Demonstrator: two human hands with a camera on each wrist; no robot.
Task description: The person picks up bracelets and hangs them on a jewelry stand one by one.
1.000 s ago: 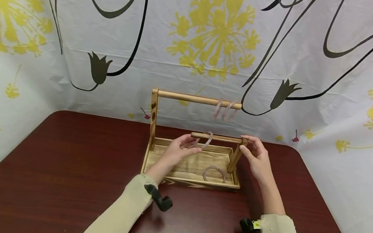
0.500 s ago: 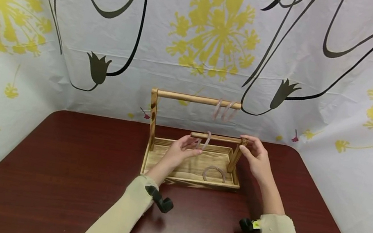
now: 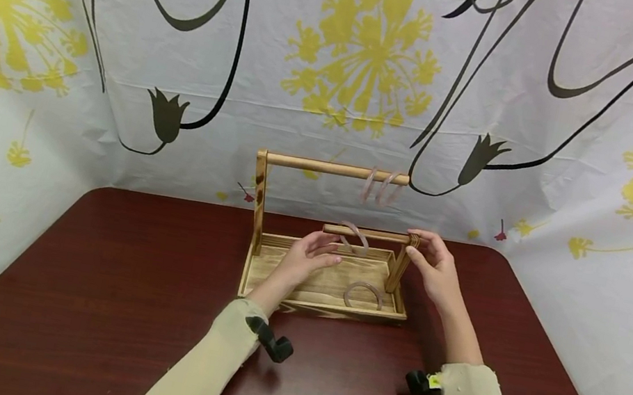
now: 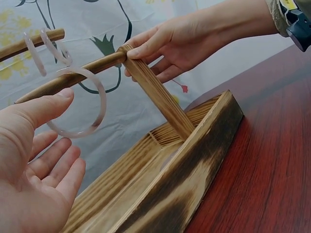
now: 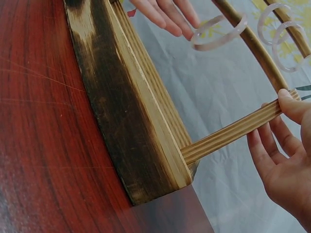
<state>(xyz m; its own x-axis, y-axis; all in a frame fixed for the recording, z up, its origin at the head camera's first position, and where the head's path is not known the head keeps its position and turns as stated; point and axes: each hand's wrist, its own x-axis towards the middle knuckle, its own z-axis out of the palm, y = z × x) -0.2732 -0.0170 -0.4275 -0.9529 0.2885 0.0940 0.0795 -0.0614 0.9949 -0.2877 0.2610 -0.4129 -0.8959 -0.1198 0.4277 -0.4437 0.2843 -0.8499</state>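
A pale translucent bangle (image 4: 103, 99) hangs tilted on the lower wooden bar (image 3: 386, 236) of a two-tier display stand. My left hand (image 3: 302, 258) is beside the bar's free left end, its fingers relaxed and apart; in the left wrist view the bangle hangs just past the thumb and fingertips. My right hand (image 3: 437, 265) pinches the top of the short wooden post (image 4: 158, 94), where the lower bar joins it, thumb on the near side. Another bangle (image 3: 366, 285) lies in the stand's tray (image 3: 328, 310), toward the right.
Several bangles (image 3: 368, 187) hang near the right end of the upper bar (image 3: 322, 166), which a taller post (image 3: 259, 201) carries at the left. The stand is on a dark red table (image 3: 144, 308), close to a patterned cloth backdrop (image 3: 326, 143).
The bangle on the lower bar has left my left fingers, swung to a new tilt, and now hangs on the bar alone. My right hand has kept its hold on the post.
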